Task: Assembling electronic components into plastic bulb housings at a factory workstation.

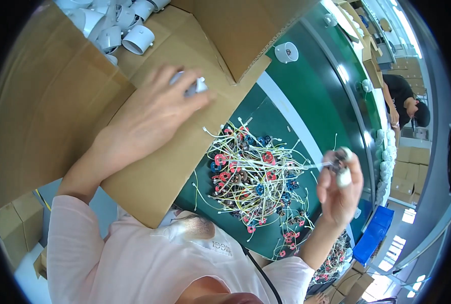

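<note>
My left hand [152, 109] is closed round a white plastic housing [200, 85], held above the cardboard box flap; motion blurs it, and the fingers cover most of the piece. My right hand [341, 190] is raised at the right of the wire pile, white covers on two fingertips. It pinches a small dark round part with wires [336, 161], whose pale leads stretch left over the pile. Beneath, on the green surface, lies a tangled heap of wired parts [256, 169] with red, blue and dark round ends. More white cup-shaped housings [138, 39] fill the open box at the upper left.
The open cardboard box [53, 106] leans over the bench at my left. One white housing [286, 52] stands on the green conveyor [311, 86]. A blue bin [373, 234] sits at the right, near a second wire heap [332, 261]. Another person [405, 99] works beyond the line.
</note>
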Tool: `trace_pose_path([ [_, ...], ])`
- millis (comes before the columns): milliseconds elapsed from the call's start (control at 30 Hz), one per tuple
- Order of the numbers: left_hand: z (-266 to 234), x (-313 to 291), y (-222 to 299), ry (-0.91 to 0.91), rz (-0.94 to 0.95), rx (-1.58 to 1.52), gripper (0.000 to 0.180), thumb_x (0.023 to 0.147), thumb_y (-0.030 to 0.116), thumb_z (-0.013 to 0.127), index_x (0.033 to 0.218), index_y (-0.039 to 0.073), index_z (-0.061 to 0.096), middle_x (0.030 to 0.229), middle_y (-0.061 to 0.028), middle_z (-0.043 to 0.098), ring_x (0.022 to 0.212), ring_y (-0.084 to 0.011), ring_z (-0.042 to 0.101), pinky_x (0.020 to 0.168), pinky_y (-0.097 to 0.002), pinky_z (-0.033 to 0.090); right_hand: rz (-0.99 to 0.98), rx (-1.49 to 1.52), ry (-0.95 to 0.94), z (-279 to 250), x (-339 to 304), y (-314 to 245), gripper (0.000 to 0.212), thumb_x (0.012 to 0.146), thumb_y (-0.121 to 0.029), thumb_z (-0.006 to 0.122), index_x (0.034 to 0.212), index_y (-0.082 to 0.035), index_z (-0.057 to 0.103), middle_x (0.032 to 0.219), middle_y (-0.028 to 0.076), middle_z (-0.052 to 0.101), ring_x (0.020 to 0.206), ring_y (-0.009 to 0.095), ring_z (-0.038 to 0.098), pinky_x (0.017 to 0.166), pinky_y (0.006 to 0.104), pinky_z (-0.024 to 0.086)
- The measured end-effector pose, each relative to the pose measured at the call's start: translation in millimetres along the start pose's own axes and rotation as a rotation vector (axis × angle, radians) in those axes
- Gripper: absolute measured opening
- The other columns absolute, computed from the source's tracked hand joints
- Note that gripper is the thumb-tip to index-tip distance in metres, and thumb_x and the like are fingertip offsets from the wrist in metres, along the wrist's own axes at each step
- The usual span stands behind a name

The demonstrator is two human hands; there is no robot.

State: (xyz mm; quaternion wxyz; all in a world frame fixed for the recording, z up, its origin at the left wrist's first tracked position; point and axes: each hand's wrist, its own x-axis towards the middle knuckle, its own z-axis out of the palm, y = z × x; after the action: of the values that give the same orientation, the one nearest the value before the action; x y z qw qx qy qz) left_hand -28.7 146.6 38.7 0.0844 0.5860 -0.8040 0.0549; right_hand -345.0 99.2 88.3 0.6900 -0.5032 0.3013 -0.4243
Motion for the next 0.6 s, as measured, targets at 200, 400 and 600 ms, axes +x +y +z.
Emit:
trace_pose_path([
  [200,19.6,3.3,3.3,0.129,-0.111,-0.738,0.042,0.076,0.002,0.057,0.117,0.008,0.053,0.128,-0.0173,0.041,0.12,-0.0335,0.04,0.095,-0.0414,0.037,0.124,0.095,-0.077,18.3,30.7,19.5,0.043,0.085,-0.018,0.061,0.118,0.005,0.047,0.099,0.022,0.056,0.066,0.016,0.059,0.04,0.0184,0.045],
  [400,17.0,2.5,-2.8,0.085,-0.198,-0.883,0.045,0.076,0.003,0.06,0.12,0.008,0.05,0.127,-0.0164,0.042,0.118,-0.0333,0.042,0.096,-0.0408,0.037,0.113,0.189,-0.197,24.2,51.9,29.5,0.044,0.085,-0.022,0.061,0.117,0.005,0.048,0.1,0.022,0.057,0.07,0.019,0.062,0.045,0.0215,0.049],
  [600,20.3,2.4,0.5,0.045,-0.25,-1.211,0.058,0.073,0.006,0.064,0.127,0.005,0.043,0.115,-0.0093,0.049,0.113,-0.0213,0.047,0.095,-0.0344,0.039,-0.018,0.031,-0.125,43.5,63.9,24.0,0.05,0.083,-0.028,0.065,0.117,0.005,0.048,0.096,0.02,0.057,0.063,0.016,0.057,0.046,0.0205,0.045],
])
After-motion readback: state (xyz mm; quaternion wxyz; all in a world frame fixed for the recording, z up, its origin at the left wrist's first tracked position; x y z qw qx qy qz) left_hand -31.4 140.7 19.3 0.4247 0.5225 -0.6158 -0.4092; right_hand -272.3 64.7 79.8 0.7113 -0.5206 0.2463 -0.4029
